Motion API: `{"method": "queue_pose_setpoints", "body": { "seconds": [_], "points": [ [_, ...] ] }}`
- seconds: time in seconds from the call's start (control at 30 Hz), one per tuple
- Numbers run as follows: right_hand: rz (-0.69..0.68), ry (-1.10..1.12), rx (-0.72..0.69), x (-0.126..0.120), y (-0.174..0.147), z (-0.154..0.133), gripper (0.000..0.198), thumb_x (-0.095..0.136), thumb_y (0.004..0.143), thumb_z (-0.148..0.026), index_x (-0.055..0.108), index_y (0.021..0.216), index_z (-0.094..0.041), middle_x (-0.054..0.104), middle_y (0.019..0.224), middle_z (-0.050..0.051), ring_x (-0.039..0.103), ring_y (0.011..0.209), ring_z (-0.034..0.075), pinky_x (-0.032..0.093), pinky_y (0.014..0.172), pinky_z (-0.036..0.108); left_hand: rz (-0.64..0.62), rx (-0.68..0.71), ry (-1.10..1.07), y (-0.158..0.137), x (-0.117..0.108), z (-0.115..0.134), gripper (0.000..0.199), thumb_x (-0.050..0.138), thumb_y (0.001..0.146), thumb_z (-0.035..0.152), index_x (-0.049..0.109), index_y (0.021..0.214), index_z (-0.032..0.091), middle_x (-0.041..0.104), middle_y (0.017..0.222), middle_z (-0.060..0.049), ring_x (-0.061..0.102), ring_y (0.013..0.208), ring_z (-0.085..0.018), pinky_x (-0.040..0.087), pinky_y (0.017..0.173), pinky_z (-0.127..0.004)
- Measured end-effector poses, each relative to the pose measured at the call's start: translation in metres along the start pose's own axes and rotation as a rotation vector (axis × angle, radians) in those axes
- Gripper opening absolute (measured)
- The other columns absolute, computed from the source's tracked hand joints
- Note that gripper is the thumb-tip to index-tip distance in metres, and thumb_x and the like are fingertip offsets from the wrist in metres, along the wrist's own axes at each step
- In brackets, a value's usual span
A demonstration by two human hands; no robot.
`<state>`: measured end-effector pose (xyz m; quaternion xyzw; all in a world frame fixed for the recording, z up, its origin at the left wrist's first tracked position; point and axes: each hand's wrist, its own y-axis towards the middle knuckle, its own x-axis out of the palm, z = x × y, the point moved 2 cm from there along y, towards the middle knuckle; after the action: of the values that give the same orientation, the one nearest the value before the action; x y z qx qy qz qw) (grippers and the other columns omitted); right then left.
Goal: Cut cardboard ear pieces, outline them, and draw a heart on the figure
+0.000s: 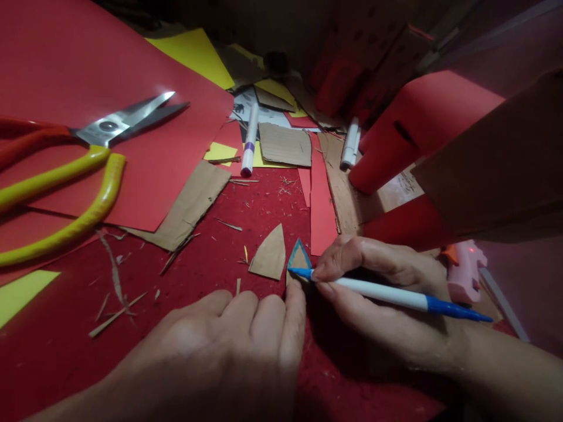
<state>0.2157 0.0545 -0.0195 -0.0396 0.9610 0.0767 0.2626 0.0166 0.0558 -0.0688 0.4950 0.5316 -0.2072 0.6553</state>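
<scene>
In the head view, the right hand [396,331] pinches a blue felt-tip pen [378,289] between closed fingers, its tip touching a small blue-edged cardboard piece [300,258] on the red surface [264,205]. The left hand [233,340] presses that piece's lower end with its index finger; how far its other fingers curl cannot be told. A larger pointed cardboard piece [269,255] lies just beside it. Open scissors [105,128] rest on a red sheet [88,53] at left.
</scene>
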Motion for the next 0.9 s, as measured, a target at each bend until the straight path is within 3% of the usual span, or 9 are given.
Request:
{"method": "queue_pose_setpoints", "body": {
  "seconds": [0.1, 0.23, 0.37, 0.57, 0.8, 0.9],
  "points": [
    [0.063, -0.025, 0.070, 0.0000, -0.0009, -0.0003, 0.015, 0.075, 0.085, -0.009, 0.072, 0.081, -0.023, 0.080, 0.068, 0.001, 0.074, 0.055, 0.015, 0.059, 0.052, 0.021, 0.066, -0.012, 0.040, -0.0007, 0.0051, 0.0013, 0.040, 0.063, 0.092, 0.021, 0.078, 0.128, 0.010, 0.060, 0.063, 0.003, 0.052, 0.049, -0.021, 0.045, 0.045, -0.041],
    [0.080, -0.016, 0.079, 0.0002, -0.0025, 0.0026, 0.015, 0.075, 0.086, -0.009, 0.072, 0.083, -0.024, 0.079, 0.067, -0.001, 0.073, 0.054, 0.014, 0.058, 0.052, 0.020, 0.040, -0.022, 0.084, 0.0018, 0.0054, 0.0031, 0.045, 0.067, 0.086, 0.018, 0.079, 0.128, 0.009, 0.061, 0.063, 0.004, 0.054, 0.051, -0.020, 0.048, 0.047, -0.040],
    [0.021, 0.028, 0.017, -0.0005, -0.0016, 0.0037, 0.015, 0.076, 0.087, -0.008, 0.074, 0.084, -0.023, 0.082, 0.072, 0.000, 0.074, 0.055, 0.013, 0.056, 0.051, 0.017, 0.062, -0.022, 0.072, 0.0013, 0.0023, 0.0022, 0.036, 0.067, 0.091, 0.021, 0.081, 0.123, 0.013, 0.060, 0.064, 0.004, 0.054, 0.050, -0.019, 0.048, 0.048, -0.039],
    [0.088, -0.031, 0.126, -0.0017, 0.0018, -0.0018, 0.013, 0.074, 0.083, -0.012, 0.072, 0.078, -0.023, 0.077, 0.063, 0.001, 0.071, 0.052, 0.015, 0.055, 0.048, 0.021, 0.055, -0.004, 0.049, -0.0005, 0.0028, 0.0010, 0.035, 0.064, 0.098, 0.021, 0.077, 0.128, 0.010, 0.063, 0.066, 0.004, 0.055, 0.053, -0.020, 0.048, 0.050, -0.039],
    [0.022, -0.013, 0.063, 0.0010, -0.0001, 0.0028, 0.015, 0.075, 0.084, -0.008, 0.074, 0.080, -0.022, 0.082, 0.070, 0.001, 0.074, 0.055, 0.013, 0.058, 0.052, 0.017, 0.058, -0.031, 0.086, 0.0021, 0.0028, 0.0029, 0.032, 0.066, 0.096, 0.016, 0.076, 0.126, 0.010, 0.058, 0.065, 0.006, 0.053, 0.054, -0.019, 0.046, 0.051, -0.038],
    [0.080, 0.020, 0.040, 0.0014, -0.0014, 0.0057, 0.014, 0.076, 0.083, -0.010, 0.075, 0.078, -0.022, 0.081, 0.068, -0.001, 0.071, 0.053, 0.011, 0.055, 0.051, 0.015, 0.055, -0.020, 0.082, 0.0011, 0.0020, 0.0031, 0.032, 0.065, 0.097, 0.016, 0.076, 0.126, 0.010, 0.057, 0.065, 0.006, 0.052, 0.053, -0.018, 0.046, 0.051, -0.038]
  ]
}}
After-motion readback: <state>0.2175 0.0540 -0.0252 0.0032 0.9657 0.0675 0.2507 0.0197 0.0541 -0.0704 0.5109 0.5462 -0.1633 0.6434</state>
